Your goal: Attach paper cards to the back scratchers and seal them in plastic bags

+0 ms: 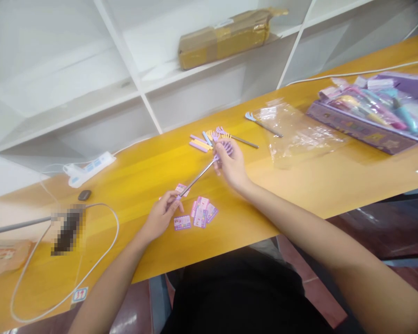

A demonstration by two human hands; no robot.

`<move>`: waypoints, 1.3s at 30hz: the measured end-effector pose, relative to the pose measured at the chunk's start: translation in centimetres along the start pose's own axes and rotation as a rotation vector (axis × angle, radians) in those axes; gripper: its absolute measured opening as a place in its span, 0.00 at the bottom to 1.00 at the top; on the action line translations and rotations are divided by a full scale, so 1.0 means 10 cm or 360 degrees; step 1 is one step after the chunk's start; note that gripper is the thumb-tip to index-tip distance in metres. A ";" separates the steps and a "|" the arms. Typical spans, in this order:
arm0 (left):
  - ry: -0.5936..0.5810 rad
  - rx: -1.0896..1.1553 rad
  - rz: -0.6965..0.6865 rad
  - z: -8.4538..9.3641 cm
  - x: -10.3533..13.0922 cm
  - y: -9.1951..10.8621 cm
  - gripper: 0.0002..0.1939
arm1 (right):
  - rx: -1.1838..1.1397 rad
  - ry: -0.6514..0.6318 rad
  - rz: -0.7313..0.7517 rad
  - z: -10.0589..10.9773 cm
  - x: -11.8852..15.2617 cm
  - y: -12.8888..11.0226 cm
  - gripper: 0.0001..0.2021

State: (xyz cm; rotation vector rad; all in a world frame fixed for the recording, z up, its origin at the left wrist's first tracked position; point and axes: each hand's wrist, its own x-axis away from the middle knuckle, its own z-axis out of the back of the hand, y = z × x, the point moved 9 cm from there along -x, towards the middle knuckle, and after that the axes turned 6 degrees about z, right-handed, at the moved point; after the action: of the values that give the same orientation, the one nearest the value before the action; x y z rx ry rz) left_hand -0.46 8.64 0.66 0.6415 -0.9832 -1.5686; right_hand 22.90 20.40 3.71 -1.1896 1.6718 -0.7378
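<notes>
Both my hands hold one back scratcher (198,177) with a thin metal rod and a purple claw head. My left hand (162,214) is closed around its lower end, above the table. My right hand (231,162) grips it near the claw. Behind my right hand lie several purple, yellow and blue handles (199,143) and claw heads, with a rod-mounted purple scratcher (244,140) beside them. Farther right rests a blue-headed scratcher (264,125). Several small pink and purple cards (200,213) are on the table by my left hand.
Clear plastic bags (292,134) lie at right, beside a purple box (358,125) of wrapped items. A power strip (90,169), a small black object (84,195) and a looping white cable (116,232) are at left. White shelves hold a taped parcel (226,39).
</notes>
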 end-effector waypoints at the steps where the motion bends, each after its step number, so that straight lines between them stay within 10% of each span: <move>1: -0.0007 -0.0019 -0.0002 -0.01 0.00 0.01 0.14 | 0.0008 0.0002 0.0032 0.00 0.00 -0.01 0.23; 39: -0.0007 0.0073 0.0094 0.03 0.02 -0.03 0.18 | 0.0019 -0.0028 0.0001 0.04 -0.01 0.13 0.21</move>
State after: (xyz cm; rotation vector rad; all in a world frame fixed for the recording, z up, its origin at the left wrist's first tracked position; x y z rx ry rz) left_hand -0.87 8.55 0.55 0.6355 -1.0351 -1.4995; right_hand 22.75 20.97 2.50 -1.1838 1.6510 -0.7341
